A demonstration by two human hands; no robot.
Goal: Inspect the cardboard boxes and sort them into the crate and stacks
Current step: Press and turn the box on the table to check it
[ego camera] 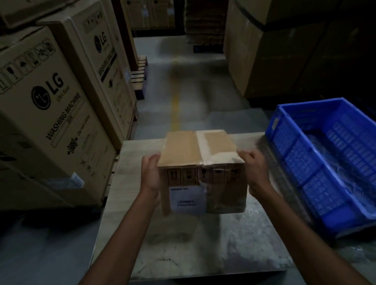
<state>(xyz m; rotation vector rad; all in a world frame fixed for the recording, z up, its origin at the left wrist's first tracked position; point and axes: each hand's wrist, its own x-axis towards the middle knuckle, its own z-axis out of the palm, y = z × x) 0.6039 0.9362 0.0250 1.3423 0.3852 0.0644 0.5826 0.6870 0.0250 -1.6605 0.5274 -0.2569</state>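
A small taped cardboard box (200, 170) with a white label and handling symbols on its near face is held over a pale table top (184, 247). My left hand (150, 173) grips its left side, fingers curled round the top left edge. My right hand (252, 169) grips its right side the same way. Whether the box touches the table I cannot tell. A blue plastic crate (327, 156) stands to the right, partly on the table, with clear plastic film inside it.
Tall washing machine cartons (44, 115) are stacked on pallets at the left. Large brown cartons (287, 56) rise at the right behind the crate. A floor aisle with a yellow line (175, 106) runs ahead between them.
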